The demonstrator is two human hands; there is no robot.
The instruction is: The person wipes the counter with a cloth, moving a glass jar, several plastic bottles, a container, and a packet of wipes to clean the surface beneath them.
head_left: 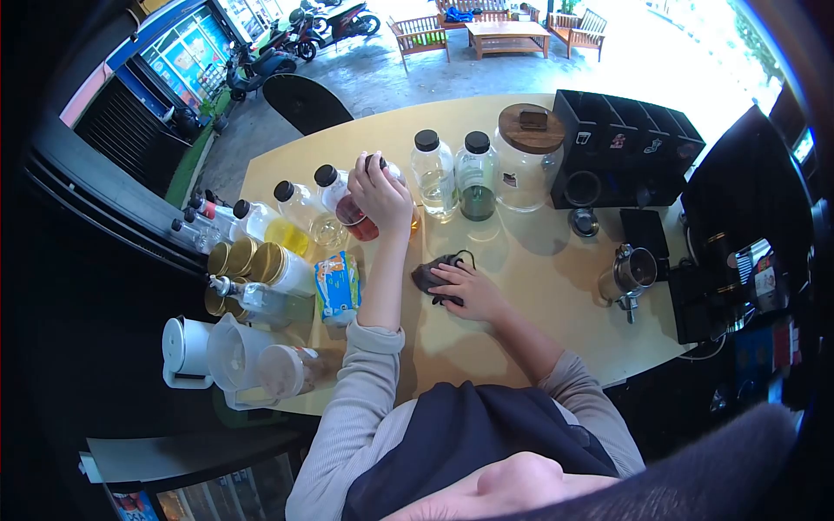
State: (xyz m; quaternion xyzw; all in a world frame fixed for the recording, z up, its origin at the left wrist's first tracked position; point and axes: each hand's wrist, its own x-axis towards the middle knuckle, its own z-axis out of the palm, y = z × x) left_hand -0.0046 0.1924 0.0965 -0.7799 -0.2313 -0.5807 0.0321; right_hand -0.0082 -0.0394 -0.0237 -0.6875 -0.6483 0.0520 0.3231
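While the left hand (pixel 380 193) is closed around the top of a bottle of reddish liquid (pixel 359 227), the right hand (pixel 469 291) lies flat, fingers spread, on a dark cloth (pixel 433 272) near the middle of the bench (pixel 521 286). The reddish bottle stands in a row of black-capped bottles along the far edge. A bottle of yellow liquid (pixel 291 230) stands to its left. To its right are a clear bottle (pixel 434 178) and a bottle of dark green liquid (pixel 476 187). Beyond those stands a big glass jar with a wooden lid (pixel 530 152), and a black compartment box (pixel 625 143) fills the far right corner. A metal jug (pixel 630 273) stands towards the right edge. Gold-lidded jars (pixel 239 258) and a blue snack packet (pixel 337 286) crowd the left side, with a white pitcher (pixel 230 352) at the near left corner.
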